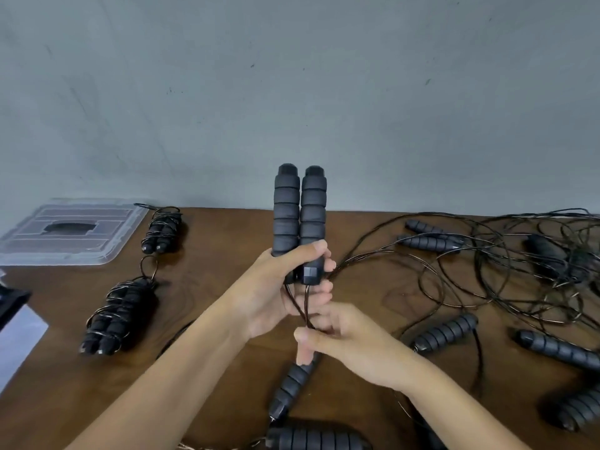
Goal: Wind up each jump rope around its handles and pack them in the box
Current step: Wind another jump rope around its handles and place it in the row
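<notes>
Clear plastic box [69, 233] sits at the far left corner of the brown table [211, 368], seen from the top; a ribbed lid surface and one dark shape at its middle show, but whether that shape is contents or a recess cannot be told.

Two wound jump ropes lie right of the box: a smaller bundle [161, 230] near the far edge, a larger bundle [118, 316] nearer the camera, cord looped round paired handles on each.

Left hand [279, 287] grips the pair of foam handles [299, 212] at their lower ends, fingers curled round both, handles upright and side by side above the table. The two cords [300, 303] drop from the handle caps into the right hand [344, 339], which pinches them between thumb and fingers just below the left hand.

Right half of table: a tangle of loose cord [506, 271] with several unwound handles scattered through it. One loose handle [292, 389] lies directly beneath the hands; another handle [315, 440] lies at the near edge, partly cut off. A dark object at the left edge is too cropped to identify.
</notes>
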A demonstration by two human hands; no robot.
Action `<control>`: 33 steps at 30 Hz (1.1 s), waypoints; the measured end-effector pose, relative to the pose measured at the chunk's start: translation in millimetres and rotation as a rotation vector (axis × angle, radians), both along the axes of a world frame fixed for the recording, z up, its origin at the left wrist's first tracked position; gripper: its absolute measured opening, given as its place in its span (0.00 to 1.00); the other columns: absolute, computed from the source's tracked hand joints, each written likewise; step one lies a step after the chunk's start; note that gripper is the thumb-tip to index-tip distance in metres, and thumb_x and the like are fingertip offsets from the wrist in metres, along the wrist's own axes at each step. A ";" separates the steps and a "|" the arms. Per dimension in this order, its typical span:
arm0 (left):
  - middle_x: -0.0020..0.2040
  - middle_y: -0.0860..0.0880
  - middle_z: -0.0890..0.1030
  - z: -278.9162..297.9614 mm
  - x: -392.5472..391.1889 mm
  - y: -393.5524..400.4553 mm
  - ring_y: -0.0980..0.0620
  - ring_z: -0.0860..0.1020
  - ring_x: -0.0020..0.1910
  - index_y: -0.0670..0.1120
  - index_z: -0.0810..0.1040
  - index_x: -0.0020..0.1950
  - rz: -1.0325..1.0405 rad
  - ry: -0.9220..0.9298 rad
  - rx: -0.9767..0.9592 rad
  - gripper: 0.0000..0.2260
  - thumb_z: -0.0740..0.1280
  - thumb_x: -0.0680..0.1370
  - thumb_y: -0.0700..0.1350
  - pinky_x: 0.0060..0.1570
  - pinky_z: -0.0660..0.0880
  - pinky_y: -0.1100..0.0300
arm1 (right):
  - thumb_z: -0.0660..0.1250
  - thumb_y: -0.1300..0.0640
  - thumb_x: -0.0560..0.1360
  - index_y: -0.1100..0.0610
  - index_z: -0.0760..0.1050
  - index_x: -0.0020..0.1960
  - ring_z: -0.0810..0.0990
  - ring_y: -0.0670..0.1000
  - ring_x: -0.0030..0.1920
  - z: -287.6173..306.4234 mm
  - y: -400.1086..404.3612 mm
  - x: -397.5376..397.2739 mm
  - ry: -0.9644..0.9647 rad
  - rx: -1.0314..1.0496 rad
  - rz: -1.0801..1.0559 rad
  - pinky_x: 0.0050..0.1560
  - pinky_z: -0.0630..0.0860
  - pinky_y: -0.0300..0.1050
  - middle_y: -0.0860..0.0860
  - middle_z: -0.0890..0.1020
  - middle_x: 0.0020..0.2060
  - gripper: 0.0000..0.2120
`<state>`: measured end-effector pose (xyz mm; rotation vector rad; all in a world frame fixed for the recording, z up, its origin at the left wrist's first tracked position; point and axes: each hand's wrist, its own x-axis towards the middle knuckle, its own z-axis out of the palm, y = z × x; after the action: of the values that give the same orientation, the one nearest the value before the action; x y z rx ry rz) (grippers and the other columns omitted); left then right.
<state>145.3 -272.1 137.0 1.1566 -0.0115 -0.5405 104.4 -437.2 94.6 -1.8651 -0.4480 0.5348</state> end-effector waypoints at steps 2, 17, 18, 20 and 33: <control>0.42 0.47 0.79 0.4 -1.2 4.6 0.51 0.75 0.33 0.41 0.79 0.53 -0.012 -0.030 0.062 0.11 0.73 0.76 0.47 0.28 0.74 0.63 | 0.65 0.50 0.83 0.49 0.80 0.57 0.79 0.48 0.38 -3.2 -8.8 -3.5 -0.064 -0.053 -0.001 0.61 0.77 0.51 0.45 0.81 0.33 0.06; 0.41 0.44 0.78 -14.5 -4.6 19.0 0.50 0.72 0.32 0.41 0.80 0.52 0.070 0.024 0.231 0.07 0.75 0.77 0.40 0.27 0.66 0.64 | 0.67 0.48 0.80 0.44 0.78 0.39 0.80 0.42 0.46 54.8 -100.7 12.7 -0.387 -0.452 -0.137 0.50 0.73 0.44 0.41 0.84 0.40 0.10; 0.41 0.44 0.78 -16.5 -5.0 16.8 0.50 0.72 0.32 0.41 0.80 0.52 0.061 0.024 0.238 0.07 0.75 0.77 0.40 0.28 0.66 0.64 | 0.66 0.49 0.80 0.44 0.78 0.38 0.80 0.40 0.47 58.4 -100.6 12.7 -0.407 -0.454 -0.144 0.48 0.71 0.41 0.40 0.84 0.41 0.11; 0.41 0.45 0.78 -19.8 -7.3 12.5 0.51 0.72 0.32 0.41 0.80 0.53 0.021 0.032 0.249 0.09 0.76 0.76 0.40 0.29 0.66 0.64 | 0.67 0.51 0.80 0.44 0.80 0.39 0.79 0.37 0.48 65.5 -98.7 12.4 -0.443 -0.440 -0.174 0.47 0.68 0.33 0.37 0.84 0.42 0.11; 0.32 0.48 0.75 -32.8 -21.1 -23.4 0.54 0.71 0.28 0.40 0.79 0.52 -0.317 0.018 0.427 0.09 0.75 0.76 0.34 0.28 0.59 0.65 | 0.70 0.46 0.76 0.46 0.78 0.43 0.76 0.43 0.44 87.9 -74.4 14.0 -0.763 -0.516 -0.191 0.41 0.71 0.42 0.41 0.81 0.39 0.06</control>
<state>124.2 -295.5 104.3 1.5787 -0.0678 -0.8619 118.4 -511.6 182.5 -2.5610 -0.6560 -0.2498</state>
